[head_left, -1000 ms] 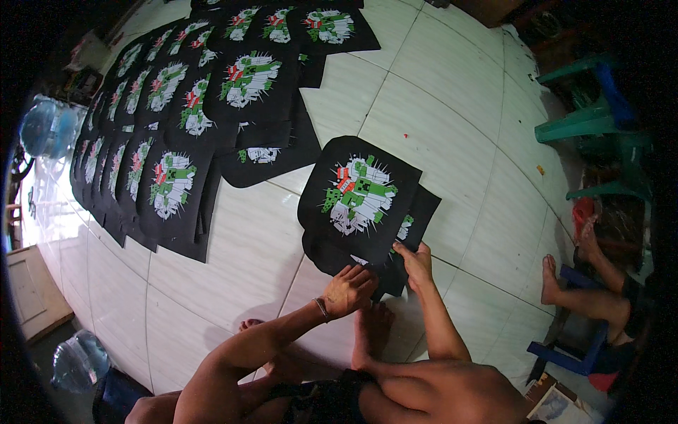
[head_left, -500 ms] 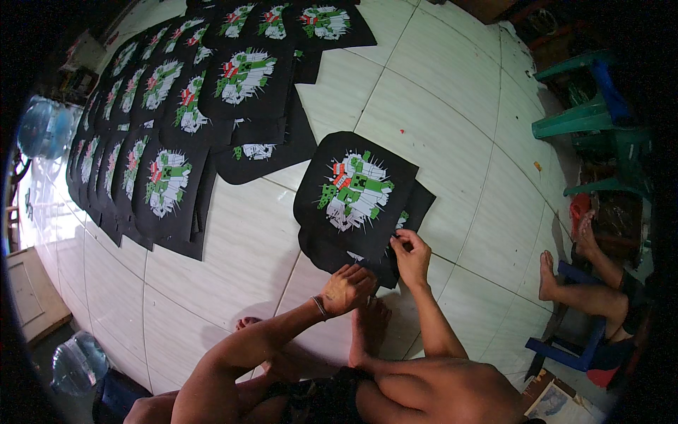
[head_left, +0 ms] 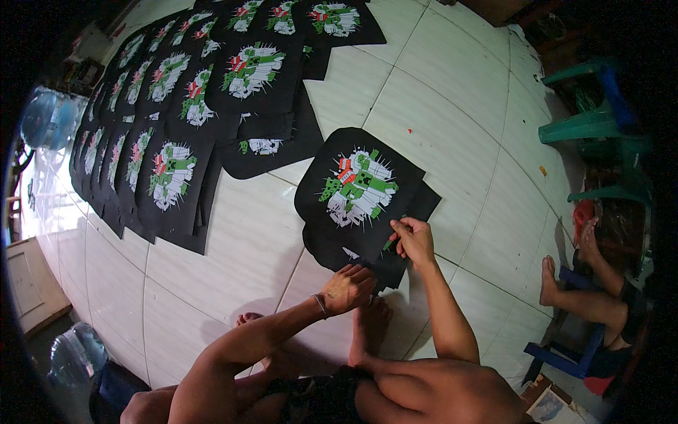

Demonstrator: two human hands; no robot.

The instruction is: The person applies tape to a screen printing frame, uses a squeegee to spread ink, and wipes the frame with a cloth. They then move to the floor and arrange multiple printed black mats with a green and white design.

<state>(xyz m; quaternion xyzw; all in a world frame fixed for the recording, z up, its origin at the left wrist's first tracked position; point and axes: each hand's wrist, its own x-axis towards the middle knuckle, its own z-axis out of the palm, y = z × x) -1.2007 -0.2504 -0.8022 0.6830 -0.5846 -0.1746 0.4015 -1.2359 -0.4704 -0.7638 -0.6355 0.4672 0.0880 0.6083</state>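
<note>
A small stack of black sheets (head_left: 318, 212), printed with green, white and red graphics, lies on the floor in front of me. My left hand (head_left: 349, 286), with a band at the wrist, has its fingers curled on the stack's lower edge. My right hand (head_left: 413, 240) pinches the right edge of the top sheet between thumb and fingers, a little higher than my left hand. Part of a printed sheet shows beneath the top one. Many similar sheets (head_left: 183, 226) lie overlapping in rows at the upper left.
White floor tiles (head_left: 452, 120); blue water jugs (head_left: 51, 120) at left and lower left; a pale panel (head_left: 32, 283); green plastic chairs (head_left: 579, 124) at right. Another person's legs (head_left: 586, 304) are by a blue stool (head_left: 572, 360). My bare feet are below the stack.
My right hand has moved up along the right edge, and the top sheet has shifted slightly up and left. My left hand has stayed at the lower edge.
</note>
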